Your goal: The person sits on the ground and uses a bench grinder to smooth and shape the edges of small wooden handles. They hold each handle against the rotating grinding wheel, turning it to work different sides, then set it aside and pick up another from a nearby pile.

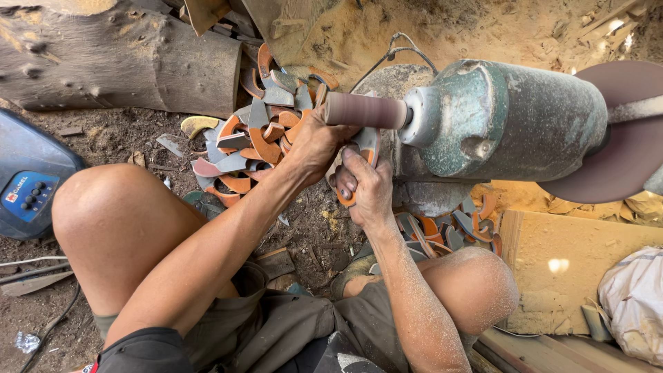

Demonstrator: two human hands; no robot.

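Both hands close on one curved wooden piece (364, 148), orange with a grey face. The left hand (314, 141) grips its upper end from the left; the right hand (367, 188) pinches its lower end from below. The piece sits between them, pressed just under the brown sanding drum (364, 110) of the green motor (504, 117). A heap of similar pieces (259, 131) lies left of the hands.

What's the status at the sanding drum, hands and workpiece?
Left hand and right hand both grip curved orange-grey piece under brown sanding drum. Pile of similar curved pieces just behind left hand.
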